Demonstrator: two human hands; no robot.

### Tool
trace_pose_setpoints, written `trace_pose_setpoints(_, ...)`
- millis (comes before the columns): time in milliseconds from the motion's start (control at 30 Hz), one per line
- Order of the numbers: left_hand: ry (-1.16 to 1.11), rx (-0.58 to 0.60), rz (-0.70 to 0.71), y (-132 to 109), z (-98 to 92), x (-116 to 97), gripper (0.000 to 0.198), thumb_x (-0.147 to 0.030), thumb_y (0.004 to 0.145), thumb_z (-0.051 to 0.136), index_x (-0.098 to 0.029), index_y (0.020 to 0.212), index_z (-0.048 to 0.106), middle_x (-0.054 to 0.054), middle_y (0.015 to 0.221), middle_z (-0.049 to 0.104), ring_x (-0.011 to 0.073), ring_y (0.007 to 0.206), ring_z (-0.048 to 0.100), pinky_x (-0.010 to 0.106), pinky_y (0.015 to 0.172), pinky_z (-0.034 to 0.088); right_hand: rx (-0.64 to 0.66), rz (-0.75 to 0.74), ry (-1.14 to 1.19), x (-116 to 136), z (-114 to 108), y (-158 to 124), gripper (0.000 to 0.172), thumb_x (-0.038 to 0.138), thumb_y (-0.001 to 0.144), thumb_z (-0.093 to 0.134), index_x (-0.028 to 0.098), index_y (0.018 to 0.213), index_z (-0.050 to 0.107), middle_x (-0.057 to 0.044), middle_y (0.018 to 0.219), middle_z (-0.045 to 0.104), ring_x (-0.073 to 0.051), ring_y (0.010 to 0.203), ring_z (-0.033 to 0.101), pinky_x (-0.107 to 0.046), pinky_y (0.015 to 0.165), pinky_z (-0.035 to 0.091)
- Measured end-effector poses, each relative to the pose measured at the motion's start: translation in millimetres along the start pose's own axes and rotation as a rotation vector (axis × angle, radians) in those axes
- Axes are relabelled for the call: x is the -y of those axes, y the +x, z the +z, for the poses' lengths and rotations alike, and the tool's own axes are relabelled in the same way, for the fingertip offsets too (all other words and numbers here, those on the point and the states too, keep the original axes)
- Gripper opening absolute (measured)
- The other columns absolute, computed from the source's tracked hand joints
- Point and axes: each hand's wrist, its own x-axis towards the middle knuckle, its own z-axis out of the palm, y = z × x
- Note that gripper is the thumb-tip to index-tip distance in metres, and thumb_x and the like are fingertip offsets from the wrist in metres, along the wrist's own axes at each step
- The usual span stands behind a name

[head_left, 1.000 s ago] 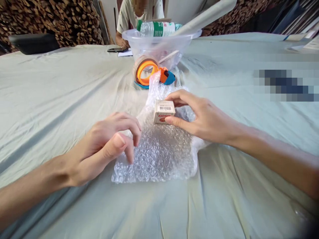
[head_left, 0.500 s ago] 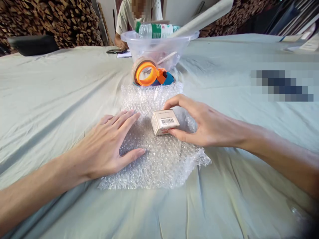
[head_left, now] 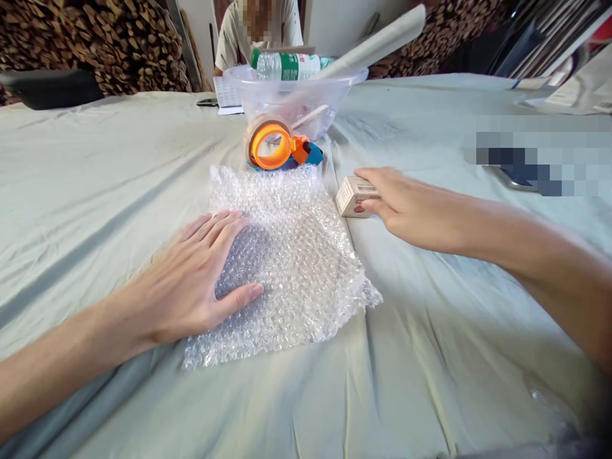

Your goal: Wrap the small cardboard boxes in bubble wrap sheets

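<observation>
A sheet of bubble wrap (head_left: 291,268) lies flat in front of me on the cloth-covered table. My left hand (head_left: 201,274) rests on its left side, palm down with the fingers stretched out and the thumb apart. Just past the sheet's right edge, my right hand (head_left: 389,197) grips a small cream cardboard box (head_left: 351,199) between thumb and fingers. The box is low over the cloth; whether it touches the cloth I cannot tell. Part of its barcode side is covered by the fingers.
Beyond the sheet stands an orange and blue tape dispenser (head_left: 273,148) with a tape roll. Behind it a clear plastic basin (head_left: 296,102) holds a green-labelled bottle (head_left: 291,66) and a white roll (head_left: 377,41). A person (head_left: 229,41) sits across the table (head_left: 95,166).
My right hand has carried the box from above the bubble wrap to the right, off the sheet. My left hand stays on the wrap. Across the table, a paper is now raised.
</observation>
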Motion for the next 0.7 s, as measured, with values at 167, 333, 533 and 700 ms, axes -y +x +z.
trace_pose_setpoints(167,-0.018,0.065,-0.04,1,0.4,0,0.105,-0.09,0.112,0.029,-0.011,0.18,0.041,0.022,0.19,0.041,0.0462,0.179,0.038,0.072,0.147,0.033,-0.191,-0.534,0.278,20,3,-15,0.044,0.037,0.115,0.066,0.022,0.156,0.068,-0.016,0.166,0.068,-0.033,0.149,0.068,-0.051,0.124,0.059)
trace_pose_setpoints(333,-0.049,0.141,-0.107,1,-3.4,1,0.119,-0.101,0.105,0.021,-0.014,0.184,0.037,0.019,0.194,0.029,0.0455,0.182,0.028,0.075,0.148,0.028,0.271,-0.621,0.331,19,8,-21,0.097,0.061,0.087,0.102,0.024,0.168,0.064,-0.013,0.162,0.072,-0.037,0.142,0.073,-0.054,0.123,0.061)
trace_pose_setpoints(533,-0.049,0.159,-0.104,1,-3.4,3,0.124,-0.104,0.102,0.021,-0.013,0.186,0.033,0.02,0.196,0.021,0.0449,0.184,0.02,0.074,0.149,0.025,0.396,-0.488,0.189,5,15,-13,0.146,0.091,0.079,0.091,0.023,0.191,0.026,-0.014,0.198,0.025,-0.048,0.183,0.022,-0.069,0.15,0.023)
trace_pose_setpoints(700,-0.072,0.081,-0.052,0,-2.3,7,0.111,-0.097,0.109,0.028,-0.015,0.183,0.037,0.02,0.193,0.033,0.0427,0.182,0.03,0.069,0.15,0.027,0.25,-0.559,0.183,9,26,-10,0.106,0.094,0.102,0.061,0.022,0.18,0.054,-0.02,0.188,0.045,-0.049,0.176,0.042,-0.078,0.144,0.031)
